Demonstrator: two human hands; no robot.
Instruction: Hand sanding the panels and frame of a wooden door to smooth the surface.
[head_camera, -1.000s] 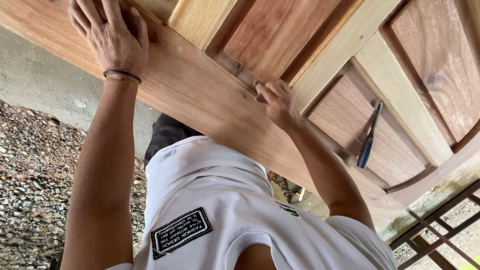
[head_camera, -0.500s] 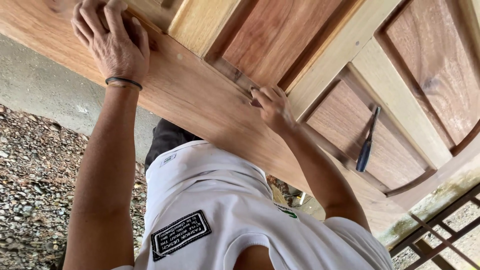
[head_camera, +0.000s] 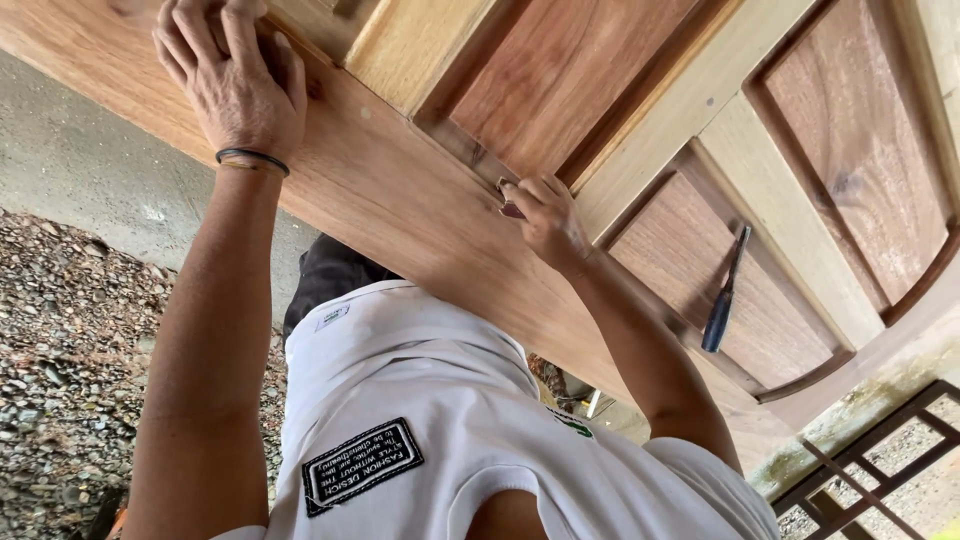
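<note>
A wooden panelled door (head_camera: 400, 190) lies flat in front of me, with pale rails and reddish inset panels. My left hand (head_camera: 232, 85), with a dark band at its wrist, rests palm down on the broad near rail, its fingertips bent at a panel edge. My right hand (head_camera: 542, 218) is pinched at the groove where that rail meets a reddish panel. Its fingertips hold a small dark piece (head_camera: 511, 210) against the wood; what the piece is I cannot tell.
A chisel with a blue handle (head_camera: 722, 300) lies on a reddish panel to the right of my right hand. Gravel (head_camera: 60, 340) and a concrete strip (head_camera: 90, 170) show below on the left. A dark metal frame (head_camera: 860, 460) sits at the lower right.
My right hand has slid a little up and left along the groove. My left hand has stayed on the rail, with its fingers curling slightly.
</note>
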